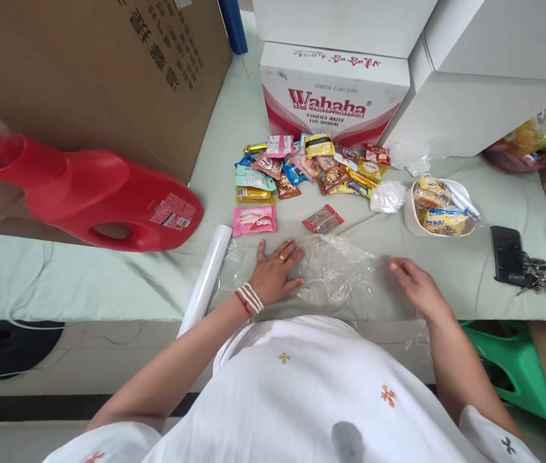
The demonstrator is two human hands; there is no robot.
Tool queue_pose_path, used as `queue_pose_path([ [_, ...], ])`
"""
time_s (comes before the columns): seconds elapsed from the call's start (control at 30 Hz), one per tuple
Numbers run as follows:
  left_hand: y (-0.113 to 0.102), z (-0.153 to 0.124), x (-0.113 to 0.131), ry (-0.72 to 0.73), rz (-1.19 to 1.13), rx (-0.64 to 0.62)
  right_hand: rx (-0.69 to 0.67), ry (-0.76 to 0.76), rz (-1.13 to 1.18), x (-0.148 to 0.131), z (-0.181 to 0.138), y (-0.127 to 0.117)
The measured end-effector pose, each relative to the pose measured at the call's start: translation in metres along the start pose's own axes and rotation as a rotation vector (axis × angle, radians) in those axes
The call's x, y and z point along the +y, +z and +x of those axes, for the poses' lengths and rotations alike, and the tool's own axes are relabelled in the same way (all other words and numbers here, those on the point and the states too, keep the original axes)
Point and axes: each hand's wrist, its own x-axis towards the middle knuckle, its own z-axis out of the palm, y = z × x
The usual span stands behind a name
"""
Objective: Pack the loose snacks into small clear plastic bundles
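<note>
My left hand (277,270) lies flat with fingers spread, pressing on the left part of a crumpled clear plastic film (337,273) on the table. To the right of the film, my right hand (412,283) hovers with its fingers loosely stretched and nothing in them. A roll of clear film (208,280) lies left of my left hand. Just beyond the film are a pink nabati wafer packet (254,220) and a brown-red snack packet (323,220). A pile of small wrapped snacks (335,173) sits behind them, beside a wad of crumpled plastic (388,197).
A white tub (412,218) of snacks stands right, near a phone (507,254) and keys (537,273). A red jug (109,193) and a big cardboard box (109,77) are left. A Wahaha carton (330,96) stands behind. Below right is a green stool (518,366).
</note>
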Motion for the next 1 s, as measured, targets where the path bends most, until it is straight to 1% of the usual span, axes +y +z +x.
queue_pose_path([
  [0.03,0.002,0.0,0.001,0.01,0.0,-0.003,0.063,-0.009,0.0,-0.006,0.011,0.002],
  [0.07,0.004,0.001,0.003,0.024,0.001,-0.005,0.095,-0.023,0.003,-0.015,0.023,0.008],
  [0.1,0.005,0.002,0.005,0.04,0.002,-0.009,0.065,-0.04,0.004,-0.025,0.035,0.017],
  [0.17,0.006,0.006,0.007,0.063,0.012,-0.017,-0.058,-0.079,-0.029,-0.043,0.058,0.038],
  [0.2,0.006,0.007,0.005,0.063,0.022,-0.021,-0.087,-0.09,-0.035,-0.048,0.067,0.046],
  [0.23,0.006,0.007,0.003,0.055,0.033,-0.022,-0.075,-0.092,-0.033,-0.05,0.074,0.049],
  [0.27,0.005,0.008,0.0,0.039,0.043,-0.023,-0.043,-0.084,-0.023,-0.05,0.08,0.046],
  [0.3,0.004,0.007,-0.004,0.022,0.053,-0.025,-0.02,-0.07,-0.015,-0.047,0.085,0.039],
  [0.37,0.002,0.007,-0.011,-0.006,0.064,-0.04,-0.026,-0.058,-0.063,-0.042,0.095,0.015],
  [0.4,0.001,0.006,-0.013,-0.011,0.067,-0.051,-0.037,-0.081,-0.126,-0.042,0.103,0.001],
  [0.43,0.001,0.006,-0.014,-0.014,0.068,-0.062,-0.026,-0.132,-0.209,-0.045,0.112,-0.011],
  [0.5,0.0,0.007,-0.014,-0.016,0.07,-0.081,0.085,-0.285,-0.416,-0.06,0.139,-0.024],
  [0.53,0.0,0.008,-0.013,-0.019,0.07,-0.088,0.142,-0.354,-0.533,-0.07,0.154,-0.024],
  [0.57,0.0,0.008,-0.012,-0.023,0.068,-0.094,0.154,-0.398,-0.647,-0.08,0.17,-0.021],
  [0.63,0.0,0.009,-0.011,-0.025,0.06,-0.097,0.096,-0.405,-0.821,-0.096,0.2,-0.008],
  [0.7,0.0,0.009,-0.011,-0.02,0.047,-0.083,0.031,-0.36,-0.893,-0.102,0.219,0.002],
  [0.73,0.0,0.008,-0.011,-0.016,0.038,-0.071,0.015,-0.339,-0.9,-0.1,0.224,0.004],
  [0.8,0.001,0.007,-0.012,-0.01,0.015,-0.046,0.029,-0.285,-0.902,-0.093,0.225,-0.003],
  [0.87,0.001,0.006,-0.013,-0.006,-0.004,-0.035,0.123,-0.276,-0.883,-0.085,0.215,-0.02],
  [0.93,0.002,0.006,-0.014,-0.004,-0.013,-0.038,0.263,-0.355,-0.849,-0.085,0.197,-0.042],
  [1.0,0.001,0.006,-0.016,-0.002,-0.014,-0.047,0.385,-0.482,-0.821,-0.094,0.174,-0.062],
])
